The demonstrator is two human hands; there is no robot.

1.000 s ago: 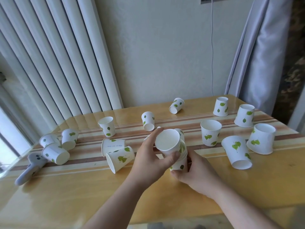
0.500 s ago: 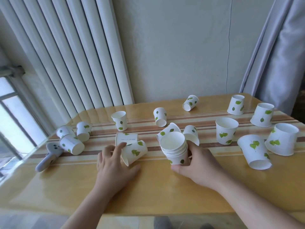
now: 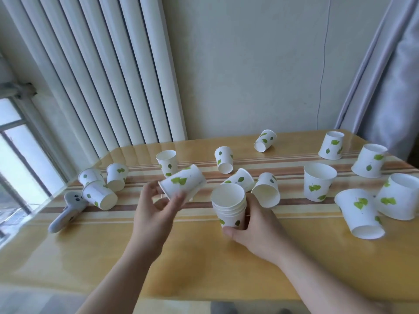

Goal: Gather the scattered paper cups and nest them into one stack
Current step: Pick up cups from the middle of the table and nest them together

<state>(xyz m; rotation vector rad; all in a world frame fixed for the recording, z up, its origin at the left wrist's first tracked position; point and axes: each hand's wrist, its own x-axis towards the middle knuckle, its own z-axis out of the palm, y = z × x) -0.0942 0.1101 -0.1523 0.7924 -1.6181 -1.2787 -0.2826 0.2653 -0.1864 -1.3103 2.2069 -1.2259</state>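
Paper cups partly nested: small stack [image 3: 229,206] clasped upright in right grip [image 3: 256,225] on tabletop [image 3: 204,257], another cup [image 3: 182,181] pinched in left grip [image 3: 156,207] alongside, over a dozen scattered beyond.

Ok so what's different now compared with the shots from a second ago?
The left hand left the stack, reached left to a cup lying on its side, and now holds that cup tilted above the table. The right hand has kept hold of the upright stack throughout. The other scattered cups look unmoved.
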